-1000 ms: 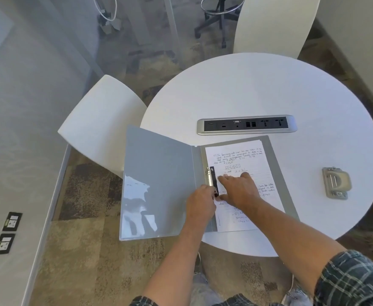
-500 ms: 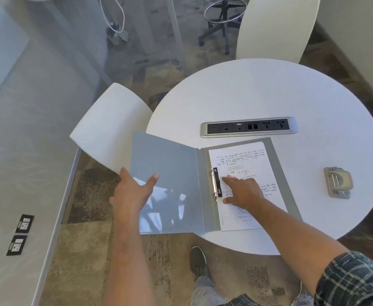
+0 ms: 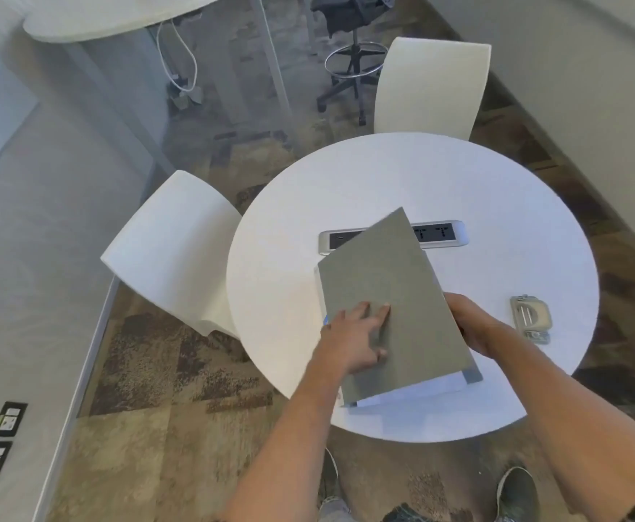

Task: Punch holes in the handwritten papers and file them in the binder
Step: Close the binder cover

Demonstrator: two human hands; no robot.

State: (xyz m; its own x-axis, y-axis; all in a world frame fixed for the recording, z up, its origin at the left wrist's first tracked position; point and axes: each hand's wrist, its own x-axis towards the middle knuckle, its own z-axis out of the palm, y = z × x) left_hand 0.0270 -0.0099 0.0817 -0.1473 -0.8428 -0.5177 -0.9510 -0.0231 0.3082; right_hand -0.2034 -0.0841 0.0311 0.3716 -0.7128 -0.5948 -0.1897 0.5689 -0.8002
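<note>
The grey binder [image 3: 395, 295] lies on the round white table [image 3: 496, 190], its front cover swung nearly closed over the pages. My left hand [image 3: 357, 339] rests flat on the cover with fingers spread, near the spine side. My right hand [image 3: 472, 325] is at the binder's right edge, partly under the cover; its fingers are hidden. A strip of the white handwritten papers [image 3: 413, 393] shows below the cover's near edge. The metal hole punch [image 3: 530, 318] sits on the table to the right of the binder.
A power outlet strip [image 3: 440, 235] is set into the table behind the binder, partly covered by the cover. One white chair [image 3: 172, 250] stands at the left and another white chair [image 3: 432, 84] at the far side. My shoes [image 3: 517, 491] show below the table edge.
My left hand swung the open front cover from the left over the papers. My right hand slid from the page to the binder's right edge. The view shifted back.
</note>
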